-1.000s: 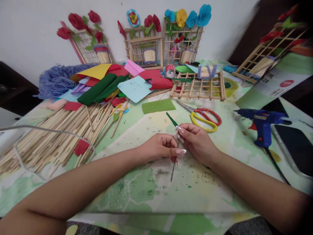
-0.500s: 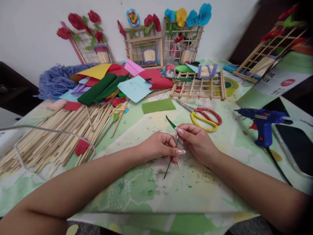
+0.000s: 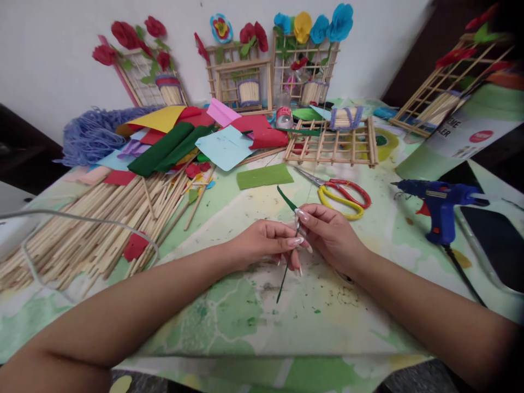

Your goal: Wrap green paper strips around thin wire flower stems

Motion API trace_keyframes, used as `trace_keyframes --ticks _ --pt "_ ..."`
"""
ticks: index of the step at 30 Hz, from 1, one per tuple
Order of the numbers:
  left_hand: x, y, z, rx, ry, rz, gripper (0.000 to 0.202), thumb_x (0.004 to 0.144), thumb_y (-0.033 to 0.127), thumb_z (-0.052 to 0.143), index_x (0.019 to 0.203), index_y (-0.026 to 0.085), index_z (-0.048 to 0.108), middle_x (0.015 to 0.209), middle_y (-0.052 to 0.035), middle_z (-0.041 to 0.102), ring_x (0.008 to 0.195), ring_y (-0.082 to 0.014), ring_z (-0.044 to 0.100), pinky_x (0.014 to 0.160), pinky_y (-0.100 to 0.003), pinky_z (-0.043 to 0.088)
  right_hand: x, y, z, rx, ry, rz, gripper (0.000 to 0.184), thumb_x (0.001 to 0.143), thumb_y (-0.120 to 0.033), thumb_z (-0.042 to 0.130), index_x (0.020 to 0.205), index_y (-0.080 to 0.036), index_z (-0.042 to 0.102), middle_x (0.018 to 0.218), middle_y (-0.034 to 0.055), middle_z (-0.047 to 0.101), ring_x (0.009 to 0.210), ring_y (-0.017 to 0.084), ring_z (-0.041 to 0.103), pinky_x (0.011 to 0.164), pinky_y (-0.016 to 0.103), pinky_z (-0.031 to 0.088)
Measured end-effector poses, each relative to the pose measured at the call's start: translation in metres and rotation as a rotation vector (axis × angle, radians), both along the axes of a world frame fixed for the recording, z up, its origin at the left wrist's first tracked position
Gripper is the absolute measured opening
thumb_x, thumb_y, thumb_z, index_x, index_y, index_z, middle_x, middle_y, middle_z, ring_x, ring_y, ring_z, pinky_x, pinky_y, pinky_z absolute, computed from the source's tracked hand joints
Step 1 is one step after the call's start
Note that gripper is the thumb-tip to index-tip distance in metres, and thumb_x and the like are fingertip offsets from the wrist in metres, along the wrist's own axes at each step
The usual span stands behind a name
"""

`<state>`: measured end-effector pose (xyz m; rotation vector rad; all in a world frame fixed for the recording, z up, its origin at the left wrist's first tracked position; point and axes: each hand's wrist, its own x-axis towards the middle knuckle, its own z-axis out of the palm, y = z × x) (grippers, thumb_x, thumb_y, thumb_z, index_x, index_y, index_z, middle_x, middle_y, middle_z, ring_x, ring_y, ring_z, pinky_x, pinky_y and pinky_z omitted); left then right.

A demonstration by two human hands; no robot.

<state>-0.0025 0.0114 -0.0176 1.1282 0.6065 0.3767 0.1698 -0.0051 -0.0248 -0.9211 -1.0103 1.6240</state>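
At the middle of the table, both hands meet on a thin dark green stick [image 3: 283, 284] wrapped in green paper. My left hand [image 3: 266, 244] pinches the stick with thumb and fingers. My right hand [image 3: 331, 234] pinches its upper part, where a loose green paper strip [image 3: 286, 198] sticks out up and to the left. The stick's lower end points down toward the table's front.
Yellow and red scissors [image 3: 341, 195] and a green paper sheet [image 3: 264, 176] lie just behind the hands. A blue glue gun [image 3: 440, 204] and a phone [image 3: 493, 240] are at right. Wooden sticks [image 3: 102, 224] and coloured paper [image 3: 184, 139] fill the left, with wooden lattice frames [image 3: 333, 144] behind.
The stick has turned a little between the fingers, its lower tip swinging left. My left thumb has slid up toward the right hand's fingertips.
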Motion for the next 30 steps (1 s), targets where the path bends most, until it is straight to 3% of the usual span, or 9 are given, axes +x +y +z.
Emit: trace_keyframes --ticks 6,15,19,23,27,30 --pt "0.002 0.0001 0.0027 -0.021 0.059 0.054 0.03 0.073 0.036 0.073 0.064 0.013 0.056 0.057 -0.002 0.068 0.045 -0.0042 0.053 0.046 -0.016 0.033 -0.0027 -0.002 0.0 0.018 -0.05 -0.081 0.019 0.074 -0.035 0.073 0.074 -0.018 0.063 0.063 -0.0032 0.055 0.057 0.009 0.046 0.054 0.024 0.036" --pt "0.0038 -0.0024 0.0046 -0.018 0.143 0.09 0.041 0.056 0.036 0.084 0.06 0.015 0.049 0.046 0.0033 0.059 0.046 -0.0089 0.059 0.046 -0.017 0.037 -0.0031 -0.0026 -0.0013 0.126 -0.049 -0.085 0.011 0.077 -0.028 0.07 0.071 -0.02 0.065 0.085 -0.001 0.056 0.075 0.01 0.048 0.067 0.024 0.037" --pt "0.0047 -0.0037 0.0041 0.044 0.168 0.114 0.044 0.053 0.036 0.085 0.057 0.015 0.046 0.046 0.0057 0.055 0.043 -0.0066 0.054 0.045 -0.017 0.038 -0.0023 -0.0025 -0.0024 0.099 -0.067 -0.068 0.012 0.077 -0.031 0.07 0.073 -0.021 0.065 0.087 -0.0007 0.056 0.068 0.01 0.045 0.064 0.025 0.037" --pt "0.0049 -0.0046 0.0039 0.049 0.126 0.093 0.043 0.059 0.041 0.082 0.059 0.015 0.048 0.049 0.0036 0.058 0.046 -0.0066 0.055 0.048 -0.017 0.037 -0.001 -0.0022 -0.0034 0.07 -0.064 -0.069 0.016 0.077 -0.034 0.07 0.075 -0.02 0.064 0.084 -0.0008 0.056 0.066 0.009 0.045 0.061 0.024 0.036" --pt "0.004 -0.0042 0.0007 0.039 0.041 0.052 0.039 0.075 0.05 0.067 0.078 0.012 0.06 0.063 -0.0029 0.067 0.052 -0.0072 0.057 0.051 -0.018 0.037 -0.0013 -0.0012 -0.0031 0.027 -0.005 -0.019 0.017 0.079 -0.036 0.068 0.079 -0.02 0.061 0.067 -0.004 0.053 0.056 0.008 0.043 0.056 0.024 0.033" --pt "0.0033 -0.0033 -0.0036 0.024 0.028 0.095 0.039 0.079 0.051 0.06 0.085 0.013 0.063 0.052 -0.0002 0.062 0.046 -0.0073 0.054 0.048 -0.018 0.033 -0.0033 -0.0004 -0.0019 0.008 0.041 0.043 0.018 0.08 -0.037 0.067 0.082 -0.021 0.059 0.061 -0.0053 0.053 0.052 0.008 0.044 0.056 0.024 0.035"
